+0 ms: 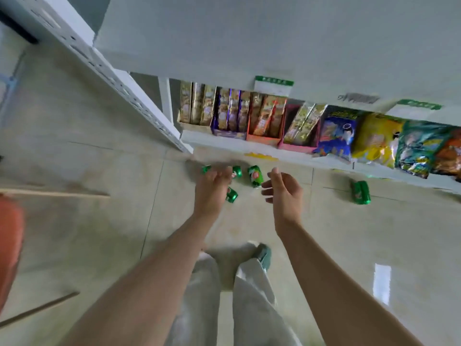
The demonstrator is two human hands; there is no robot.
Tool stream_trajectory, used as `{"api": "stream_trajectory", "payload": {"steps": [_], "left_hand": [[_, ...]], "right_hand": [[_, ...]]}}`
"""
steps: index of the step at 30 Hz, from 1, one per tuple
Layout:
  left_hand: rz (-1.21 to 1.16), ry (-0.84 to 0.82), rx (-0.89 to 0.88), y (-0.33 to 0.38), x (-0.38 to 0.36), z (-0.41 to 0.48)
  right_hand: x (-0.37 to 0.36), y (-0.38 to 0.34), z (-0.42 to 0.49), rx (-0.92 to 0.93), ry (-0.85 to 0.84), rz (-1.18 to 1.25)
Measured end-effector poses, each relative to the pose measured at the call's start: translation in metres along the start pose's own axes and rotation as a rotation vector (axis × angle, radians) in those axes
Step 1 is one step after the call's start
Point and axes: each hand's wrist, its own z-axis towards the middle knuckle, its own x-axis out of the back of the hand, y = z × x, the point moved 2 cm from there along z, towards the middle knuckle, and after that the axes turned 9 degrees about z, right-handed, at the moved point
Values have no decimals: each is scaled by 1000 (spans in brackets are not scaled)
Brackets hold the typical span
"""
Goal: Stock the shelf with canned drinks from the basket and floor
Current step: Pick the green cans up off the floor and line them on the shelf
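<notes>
Cans, green, soft-drink: four lay on the floor just beyond my left hand and right hand; fifth can further right. Both hands were loosely spread, empty. I judged the cans rigid, smooth, prone to rolling; grasp round the barrel.

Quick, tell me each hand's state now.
Left hand: open, empty, over the cans.
Right hand: open, fingers loosely curled, empty.
</notes>
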Motion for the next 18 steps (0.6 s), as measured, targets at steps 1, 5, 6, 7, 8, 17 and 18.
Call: {"api": "stream_trajectory", "payload": {"steps": [1,5,6,7,8,17,18], "left_hand": [[24,-2,12,-18,-7,11],[49,-3,92,-85,-35,53],[43,2,108,-102,-44,63],[39,5,130,-120,-53,74],[32,10,150,-139,-62,86],[-68,-72,309,-286,-134,178],[-79,-84,319,-302,-140,190]], "right_hand": [[-6,18,10,-14,-12,-8],[-22,90,50,-67,-35,-47],[-26,108,62,-77,-39,-63],[-28,126,74,-88,-43,-81],[-31,145,87,-97,-45,-101],[-49,300,196,-190,-169,-252],[-51,317,207,-208,-193,-277]]}}
